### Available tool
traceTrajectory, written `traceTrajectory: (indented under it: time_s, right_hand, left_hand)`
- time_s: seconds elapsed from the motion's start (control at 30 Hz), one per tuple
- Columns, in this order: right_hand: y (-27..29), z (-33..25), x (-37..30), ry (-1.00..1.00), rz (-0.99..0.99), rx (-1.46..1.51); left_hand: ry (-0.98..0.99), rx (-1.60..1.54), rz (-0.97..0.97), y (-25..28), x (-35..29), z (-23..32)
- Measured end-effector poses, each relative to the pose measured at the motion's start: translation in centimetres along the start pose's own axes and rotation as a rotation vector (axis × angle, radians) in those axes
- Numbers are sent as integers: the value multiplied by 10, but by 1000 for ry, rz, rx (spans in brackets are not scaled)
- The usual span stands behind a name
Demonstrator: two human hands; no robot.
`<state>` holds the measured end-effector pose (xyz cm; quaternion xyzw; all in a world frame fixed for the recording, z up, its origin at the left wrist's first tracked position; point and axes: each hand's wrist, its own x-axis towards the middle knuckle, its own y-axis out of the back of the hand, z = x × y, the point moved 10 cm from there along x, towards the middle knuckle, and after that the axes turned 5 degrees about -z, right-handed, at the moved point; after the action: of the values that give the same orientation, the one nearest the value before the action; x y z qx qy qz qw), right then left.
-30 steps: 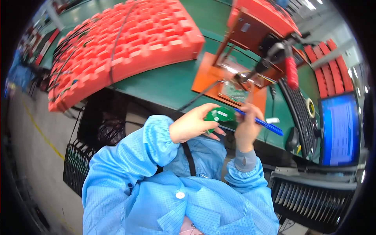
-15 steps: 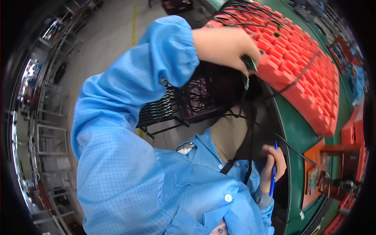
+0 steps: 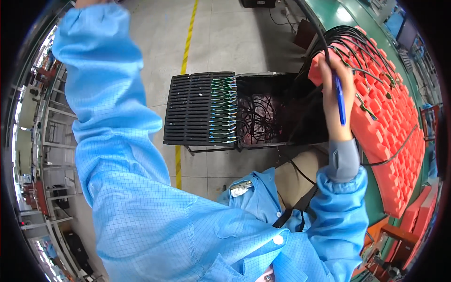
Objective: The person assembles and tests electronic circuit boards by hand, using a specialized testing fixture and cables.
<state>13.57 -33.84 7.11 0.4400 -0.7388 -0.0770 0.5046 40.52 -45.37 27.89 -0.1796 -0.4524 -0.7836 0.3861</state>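
**Pen in one hand, cables ahead**

Closest to me is my blue coat with its white buttons. My right hand (image 3: 334,96) is closed around a blue pen (image 3: 340,99) and touches the near corner of the red foam tray (image 3: 394,136) on the green worktop (image 3: 350,14). My left hand goes up out of the top edge, so I cannot tell if it is open or closed. Black cables (image 3: 364,56) lie over the red tray, and many more sit in the black crate (image 3: 263,113) below. I think lots of work is left. The slotted black rack (image 3: 195,108) holds a row of small green boards (image 3: 221,110), with many slots still free. Past it is gray floor with a yellow line (image 3: 189,35), so there is room.
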Motion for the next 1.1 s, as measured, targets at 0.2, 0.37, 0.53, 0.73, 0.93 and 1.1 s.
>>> traceTrajectory:
  time_s: [0.2, 0.37, 0.53, 0.73, 0.93, 1.1]
  right_hand:
    - [-5, -26, 95, 65, 30, 269]
    - [-34, -25, 85, 132, -72, 78]
    - [-106, 31, 30, 95, -335, -347]
    - [-175, 50, -4, 16, -539, -496]
    - [-158, 85, -30, -36, -478, -294]
    - [-143, 66, -59, -44, -433, -123]
  left_hand:
    - [280, 61, 104, 61, -104, -145]
    - [501, -89, 199, -7, -174, -233]
    - [480, 331, -73, -149, -225, -334]
    - [573, 498, -157, -225, -274, -413]
    - [628, 606, -338, -262, -258, -408]
    - [551, 950, -532, -295, -259, -392]
